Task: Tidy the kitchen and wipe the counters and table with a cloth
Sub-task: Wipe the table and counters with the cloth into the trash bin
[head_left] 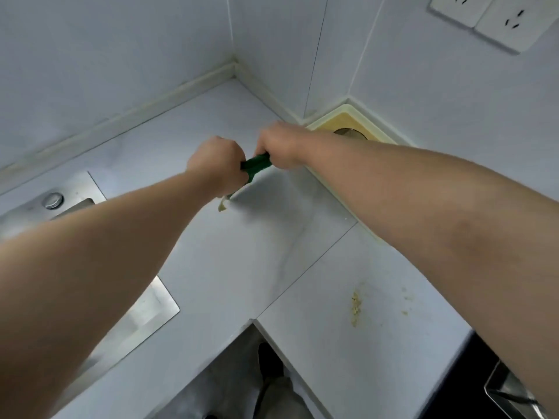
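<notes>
1. The green cloth (256, 165) is held in the air between both hands, above the white counter (272, 252) and near its inner corner. It is bunched into a narrow roll, with only a short length exposed between the fists.
2. The left hand (215, 164) is closed around one end of the cloth, fingers curled tight. A pale tail of the cloth hangs below this fist, close to the surface; contact cannot be confirmed.
3. The right hand (279, 146) is closed around the other end in the same way.
4. This two-fisted grip is judged to be a wringing or compacting grip – the ends are fixed so the middle can be twisted before wiping.
5. Yellowish crumbs (357, 306) are spread on the counter near its front edge, well apart from the cloth. This area is judged not yet wiped.
6. A yellowed square tray (328, 117) is seated in the wall recess behind the right hand. Its contents are partly hidden and cannot be identified.
7. The stainless sink surround (75, 189) lies under the left forearm. The cloth is held beside it, not over it – squeezed water would probably land on the counter.
8. Wall sockets (499, 19) are mounted on the wall at upper right; a wet cloth should be kept clear of them.
</notes>
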A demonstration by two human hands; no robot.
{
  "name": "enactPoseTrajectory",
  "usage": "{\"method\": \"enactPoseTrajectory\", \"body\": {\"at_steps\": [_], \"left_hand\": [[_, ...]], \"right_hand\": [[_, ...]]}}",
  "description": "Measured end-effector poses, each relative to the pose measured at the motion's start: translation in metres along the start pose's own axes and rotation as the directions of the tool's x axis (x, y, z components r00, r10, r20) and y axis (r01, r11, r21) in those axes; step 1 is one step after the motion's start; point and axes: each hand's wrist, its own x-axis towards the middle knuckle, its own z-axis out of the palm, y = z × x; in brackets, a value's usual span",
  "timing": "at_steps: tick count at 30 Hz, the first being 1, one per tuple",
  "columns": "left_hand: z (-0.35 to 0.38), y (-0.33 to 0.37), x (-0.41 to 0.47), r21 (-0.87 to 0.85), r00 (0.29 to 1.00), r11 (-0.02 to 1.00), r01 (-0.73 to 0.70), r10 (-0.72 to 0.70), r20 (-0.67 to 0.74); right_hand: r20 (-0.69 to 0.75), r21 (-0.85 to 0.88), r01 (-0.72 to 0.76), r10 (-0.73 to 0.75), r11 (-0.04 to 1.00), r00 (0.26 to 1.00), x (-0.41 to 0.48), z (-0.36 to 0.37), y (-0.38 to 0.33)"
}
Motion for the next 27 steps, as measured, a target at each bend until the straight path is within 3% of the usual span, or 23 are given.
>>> {"method": "enactPoseTrajectory", "body": {"at_steps": [4, 9, 12, 27], "left_hand": [[0.043, 0.002, 0.017, 0.099, 0.995, 0.991, 0.088, -0.092, 0.03], [0.084, 0.02, 0.017, 0.132, 0.993, 0.986, 0.102, -0.109, 0.048], [0.086, 0.023, 0.016, 0.111, 0.994, 0.99, 0.086, -0.093, 0.056], [0.12, 0.104, -0.062, -0.071, 0.941, 0.974, -0.217, 0.228, 0.249]], "right_hand": [[0.04, 0.015, 0.033, -0.033, 0.999, 0.999, 0.03, 0.044, 0.01], [0.035, -0.058, 0.093, -0.091, 0.994, 0.995, 0.033, 0.092, 0.023], [0.012, -0.049, 0.031, -0.031, 0.998, 0.999, 0.023, 0.097, 0.026], [0.161, 0.07, -0.309, 0.295, 0.948, 0.942, -0.129, 0.138, 0.041]]}}
